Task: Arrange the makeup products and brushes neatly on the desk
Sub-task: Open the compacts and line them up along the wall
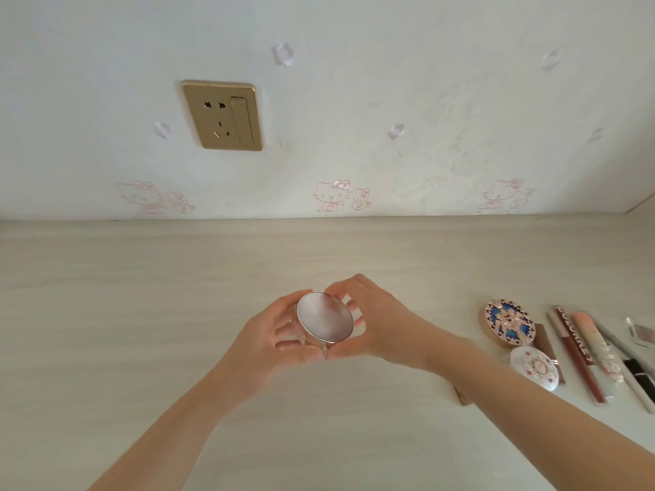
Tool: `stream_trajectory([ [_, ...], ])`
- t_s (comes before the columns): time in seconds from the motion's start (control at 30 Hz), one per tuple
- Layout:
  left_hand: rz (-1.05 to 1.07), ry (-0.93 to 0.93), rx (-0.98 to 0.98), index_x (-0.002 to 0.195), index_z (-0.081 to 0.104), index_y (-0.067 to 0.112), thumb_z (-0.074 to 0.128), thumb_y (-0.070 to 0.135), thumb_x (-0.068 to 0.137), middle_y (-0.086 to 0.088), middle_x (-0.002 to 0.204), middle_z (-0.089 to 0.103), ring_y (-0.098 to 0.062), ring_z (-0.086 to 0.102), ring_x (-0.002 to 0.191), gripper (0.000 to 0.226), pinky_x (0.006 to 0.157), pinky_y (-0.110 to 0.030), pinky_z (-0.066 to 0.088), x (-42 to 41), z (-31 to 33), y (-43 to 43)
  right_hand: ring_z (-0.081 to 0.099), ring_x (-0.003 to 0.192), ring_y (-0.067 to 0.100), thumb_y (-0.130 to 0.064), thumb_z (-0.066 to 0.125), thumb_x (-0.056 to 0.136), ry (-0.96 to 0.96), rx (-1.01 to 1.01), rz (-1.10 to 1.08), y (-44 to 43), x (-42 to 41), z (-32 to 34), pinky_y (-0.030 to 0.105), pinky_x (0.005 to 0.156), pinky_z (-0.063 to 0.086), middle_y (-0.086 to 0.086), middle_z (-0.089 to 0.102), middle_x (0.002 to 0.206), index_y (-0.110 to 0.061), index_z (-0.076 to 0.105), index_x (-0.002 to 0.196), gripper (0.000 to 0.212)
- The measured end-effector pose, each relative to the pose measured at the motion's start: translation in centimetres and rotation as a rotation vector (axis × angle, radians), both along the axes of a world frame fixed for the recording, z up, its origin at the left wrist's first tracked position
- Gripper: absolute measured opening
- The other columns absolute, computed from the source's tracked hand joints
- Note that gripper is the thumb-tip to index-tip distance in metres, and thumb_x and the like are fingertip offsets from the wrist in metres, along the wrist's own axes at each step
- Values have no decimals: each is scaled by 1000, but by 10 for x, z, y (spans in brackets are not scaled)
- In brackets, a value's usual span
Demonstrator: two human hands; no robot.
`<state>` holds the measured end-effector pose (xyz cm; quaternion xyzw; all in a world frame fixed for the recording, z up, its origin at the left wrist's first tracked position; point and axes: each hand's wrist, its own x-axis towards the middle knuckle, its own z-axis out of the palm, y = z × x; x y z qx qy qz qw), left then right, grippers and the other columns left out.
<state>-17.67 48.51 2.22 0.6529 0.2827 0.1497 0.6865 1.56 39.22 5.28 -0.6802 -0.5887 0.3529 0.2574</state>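
Note:
A round compact (324,321) with a shiny pinkish-silver lid is held above the middle of the pale wooden desk (141,295). My left hand (280,334) cups its left side and underside, while my right hand (375,324) grips its right edge with the fingertips. At the right lie a round compact with a blue floral lid (509,322), a smaller white floral compact (534,367), a dark red lip product box (576,352), a pink tube (595,341) and several slim pens or brushes (631,363).
The wall with cartoon-cat wallpaper rises behind the desk, with a gold socket and switch plate (223,115) on it. A small brown item (462,396) peeks out from under my right forearm. A side panel edge (641,205) closes the far right corner.

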Motion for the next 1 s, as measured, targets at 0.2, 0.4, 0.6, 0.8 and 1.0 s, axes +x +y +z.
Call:
stream_trajectory([
  [0.2, -27, -67, 20, 134, 43, 36, 77, 8, 69, -5, 105, 73, -20, 69, 100, 78, 80, -18, 51, -2, -21, 16, 47, 106, -6, -48, 84, 62, -23, 121, 37, 19, 0, -26, 18, 90, 47, -24, 37, 114, -49, 37, 131, 83],
  [0.4, -37, -138, 80, 134, 45, 36, 83, 13, 66, -7, 107, 72, -21, 68, 100, 82, 82, -25, 54, -15, -34, 14, 45, 107, -8, -45, 84, 63, -64, 226, 12, 11, -15, -37, 11, 88, 45, -22, 39, 114, -45, 43, 131, 80],
  [0.6, -97, -149, 98, 136, 46, 28, 78, 2, 74, -14, 106, 71, -29, 66, 101, 74, 91, -33, 53, -54, -31, -22, 45, 108, -6, -48, 84, 61, -135, 240, -25, -34, -63, -32, 13, 88, 45, -17, 38, 116, -37, 43, 134, 84],
  [0.8, -109, -147, 105, 138, 44, 25, 79, 10, 72, -11, 104, 73, -24, 68, 101, 76, 89, -27, 53, -94, -29, -54, 47, 105, -1, -48, 85, 59, -198, 224, -69, -66, -107, -28, 20, 88, 45, -13, 42, 114, -36, 47, 131, 83],
  [1.0, -123, -137, 192, 134, 49, 25, 77, 4, 74, -11, 100, 73, -24, 68, 99, 70, 87, -27, 52, -106, -29, -67, 48, 104, -1, -49, 87, 54, -207, 236, -110, -81, -124, -33, 22, 86, 46, -14, 43, 113, -39, 48, 125, 82],
])
